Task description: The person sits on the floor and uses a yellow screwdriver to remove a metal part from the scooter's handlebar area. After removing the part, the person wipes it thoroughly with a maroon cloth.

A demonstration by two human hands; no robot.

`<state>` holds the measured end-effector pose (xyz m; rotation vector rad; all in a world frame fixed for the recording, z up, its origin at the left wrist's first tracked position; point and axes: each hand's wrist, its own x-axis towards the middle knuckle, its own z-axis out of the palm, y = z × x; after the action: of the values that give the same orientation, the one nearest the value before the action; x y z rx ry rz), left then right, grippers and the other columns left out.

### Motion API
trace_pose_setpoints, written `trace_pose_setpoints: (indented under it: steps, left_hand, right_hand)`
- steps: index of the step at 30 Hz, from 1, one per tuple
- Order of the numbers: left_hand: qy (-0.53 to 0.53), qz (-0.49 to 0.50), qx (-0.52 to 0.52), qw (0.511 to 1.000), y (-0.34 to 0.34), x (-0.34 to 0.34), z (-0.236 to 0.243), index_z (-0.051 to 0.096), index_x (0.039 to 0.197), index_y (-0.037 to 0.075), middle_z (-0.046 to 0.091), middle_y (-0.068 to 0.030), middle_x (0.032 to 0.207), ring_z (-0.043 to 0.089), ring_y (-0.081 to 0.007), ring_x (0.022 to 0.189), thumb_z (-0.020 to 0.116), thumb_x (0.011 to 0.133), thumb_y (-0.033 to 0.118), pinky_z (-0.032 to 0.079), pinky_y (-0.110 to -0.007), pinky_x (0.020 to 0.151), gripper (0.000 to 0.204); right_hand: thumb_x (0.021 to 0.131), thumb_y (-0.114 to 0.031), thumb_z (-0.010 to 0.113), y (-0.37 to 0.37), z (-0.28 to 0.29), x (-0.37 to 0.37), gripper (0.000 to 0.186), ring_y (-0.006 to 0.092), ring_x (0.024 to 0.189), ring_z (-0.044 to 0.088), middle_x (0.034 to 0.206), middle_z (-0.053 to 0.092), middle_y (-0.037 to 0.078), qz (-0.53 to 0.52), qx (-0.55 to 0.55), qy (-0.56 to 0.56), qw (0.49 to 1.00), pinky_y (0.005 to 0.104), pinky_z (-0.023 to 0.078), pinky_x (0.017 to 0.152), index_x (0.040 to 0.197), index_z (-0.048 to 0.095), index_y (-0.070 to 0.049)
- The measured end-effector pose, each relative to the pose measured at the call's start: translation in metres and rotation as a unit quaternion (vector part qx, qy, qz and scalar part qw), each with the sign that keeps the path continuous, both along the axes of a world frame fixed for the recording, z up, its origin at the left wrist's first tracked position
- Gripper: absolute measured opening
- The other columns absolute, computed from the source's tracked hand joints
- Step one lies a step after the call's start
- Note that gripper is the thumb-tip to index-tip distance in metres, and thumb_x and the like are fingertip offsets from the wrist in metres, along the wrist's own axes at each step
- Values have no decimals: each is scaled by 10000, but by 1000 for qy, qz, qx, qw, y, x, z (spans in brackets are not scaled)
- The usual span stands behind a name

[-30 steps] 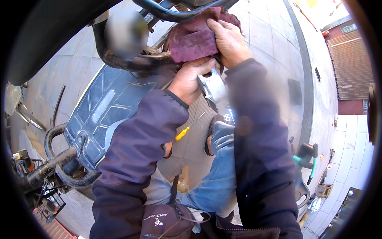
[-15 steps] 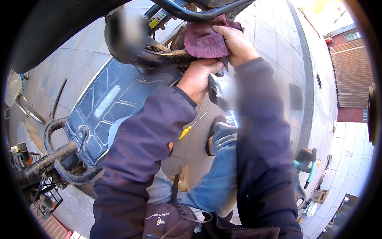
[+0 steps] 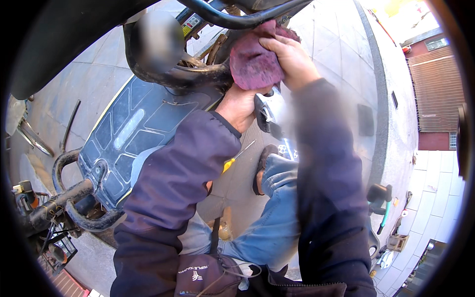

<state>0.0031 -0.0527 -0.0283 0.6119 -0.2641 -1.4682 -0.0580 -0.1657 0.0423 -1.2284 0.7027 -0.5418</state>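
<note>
A stained dark-pink cloth [image 3: 255, 62] lies bunched against the dark frame tube of a scooter-like vehicle. My right hand [image 3: 294, 59] grips the cloth from its right side, thumb on top and fingers closed. Just below the cloth, my left hand [image 3: 240, 106] is closed, its fingertips hidden under the cloth's lower edge; what they grip does not show. A silvery and black piece [image 3: 269, 111] hangs beside my left hand. Behind it all runs the worn black tube [image 3: 198, 76] of the frame.
To the left stretches a dark footboard [image 3: 133, 123] with a looped black tube bar [image 3: 91, 222] at its near end. A yellow-handled screwdriver [image 3: 229, 165] lies below my left forearm. A curved black bar [image 3: 242, 21] crosses above. Tools with a green handle [image 3: 383, 218] are at the right.
The cloth has shifted slightly lower and now covers my left thumb. My left hand has moved a little down and left. The silvery piece has tilted.
</note>
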Motion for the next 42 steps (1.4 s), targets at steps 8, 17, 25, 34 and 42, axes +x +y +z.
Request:
trace_pose_setpoints:
  steps: [8, 17, 25, 34, 42]
  left_hand:
    - [-28, -35, -5, 999, 2, 6, 1, 569, 1044, 33, 617, -40, 875, 619, -156, 762, 564, 933, 189, 507, -317, 703, 192]
    - [-25, 48, 24, 998, 2, -2, 9, 548, 1119, 96, 596, -5, 912, 580, -105, 775, 616, 903, 262, 483, -287, 633, 281]
    - [-61, -23, 12, 998, 3, 4, 7, 590, 982, 44, 613, -44, 926, 609, -147, 836, 524, 946, 128, 495, -319, 795, 113]
    - [-29, 21, 50, 998, 9, 3, 20, 619, 986, 55, 623, -26, 902, 615, -138, 778, 568, 922, 152, 501, -289, 706, 127]
    - [-23, -19, 20, 999, 18, 7, 17, 601, 944, 15, 594, -47, 845, 615, -150, 775, 543, 948, 154, 511, -299, 736, 150]
  right_hand:
    - [825, -95, 632, -8, -3, 15, 226, 182, 800, 636, 905, 658, 104, -50, 21, 20, 998, 296, 505, 720, 986, 634, 64]
    - [816, -83, 621, 6, 2, -11, 224, 187, 806, 639, 942, 660, 119, -23, 83, 51, 995, 307, 517, 742, 990, 618, 59]
    - [790, -114, 665, -8, -3, 29, 293, 220, 770, 651, 906, 657, 126, -82, 81, 11, 993, 339, 531, 724, 999, 592, 79]
    - [807, -87, 613, 10, 11, -20, 268, 168, 766, 636, 898, 658, 105, -75, -41, 169, 982, 283, 493, 689, 1008, 628, 89]
    - [862, -62, 579, -7, 16, -64, 237, 200, 743, 657, 917, 657, 118, -236, -59, 166, 956, 320, 541, 681, 1060, 590, 69]
